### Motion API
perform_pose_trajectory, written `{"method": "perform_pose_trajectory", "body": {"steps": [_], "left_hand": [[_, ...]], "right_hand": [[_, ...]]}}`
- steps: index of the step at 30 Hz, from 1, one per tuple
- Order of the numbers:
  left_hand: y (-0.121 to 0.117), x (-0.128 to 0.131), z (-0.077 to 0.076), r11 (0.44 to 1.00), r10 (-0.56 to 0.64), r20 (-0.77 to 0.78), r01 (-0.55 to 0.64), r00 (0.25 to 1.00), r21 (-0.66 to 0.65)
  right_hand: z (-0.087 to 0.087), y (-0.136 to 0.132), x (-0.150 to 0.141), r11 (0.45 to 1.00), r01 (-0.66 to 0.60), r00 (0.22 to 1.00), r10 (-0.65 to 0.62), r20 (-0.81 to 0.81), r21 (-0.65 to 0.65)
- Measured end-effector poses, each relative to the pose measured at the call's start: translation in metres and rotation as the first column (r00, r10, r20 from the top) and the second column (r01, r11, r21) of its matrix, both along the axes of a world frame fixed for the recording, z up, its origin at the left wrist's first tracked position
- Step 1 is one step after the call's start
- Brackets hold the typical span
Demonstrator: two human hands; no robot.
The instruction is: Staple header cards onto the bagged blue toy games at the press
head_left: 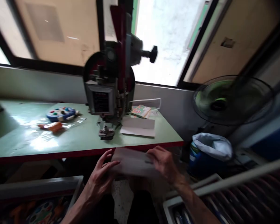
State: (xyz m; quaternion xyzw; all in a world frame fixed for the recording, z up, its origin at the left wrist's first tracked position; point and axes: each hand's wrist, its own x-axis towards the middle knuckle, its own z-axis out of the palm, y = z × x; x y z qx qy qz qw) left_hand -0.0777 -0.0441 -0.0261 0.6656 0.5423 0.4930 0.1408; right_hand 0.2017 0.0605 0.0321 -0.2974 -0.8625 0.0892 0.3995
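A flat, pale card, smeared by motion, is between my hands just below the table's front edge. My right hand pinches its right end, and a small dark mark shows beside the fingertips. At the left end, my left hand has its fingers stretched and apart, with a fingertip overlapping the card; whether it touches cannot be made out. Beyond the hands stands a stapling or stitching-type machine with a metal head. A folded white card lies right of that head.
On the green table lie a blue toy with coloured buttons, an orange piece and clear plastic. A fan and a lined bin stand right. Crates flank my legs, the right rack holding rows of dark items.
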Motion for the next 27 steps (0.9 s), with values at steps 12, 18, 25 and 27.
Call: {"method": "perform_pose_trajectory", "body": {"steps": [12,18,25,27], "left_hand": [[0.002,0.003,-0.049,0.936,-0.188,-0.035,0.168,0.982,-0.31],[0.003,0.006,-0.06,0.914,-0.156,-0.029,0.133,0.987,-0.384],[0.001,0.018,-0.063,0.912,-0.158,-0.039,0.13,0.987,-0.39],[0.0,0.015,-0.064,0.917,-0.152,-0.042,0.125,0.987,-0.378]], "right_hand": [[-0.156,-0.043,0.265,0.483,0.868,0.495,-0.815,0.302,-0.119],[-0.194,-0.086,0.32,0.388,0.921,0.327,-0.797,0.508,0.016],[-0.186,-0.094,0.326,0.38,0.923,0.211,-0.619,0.757,0.053],[-0.178,-0.092,0.33,0.371,0.928,0.214,-0.619,0.756,0.041]]}}
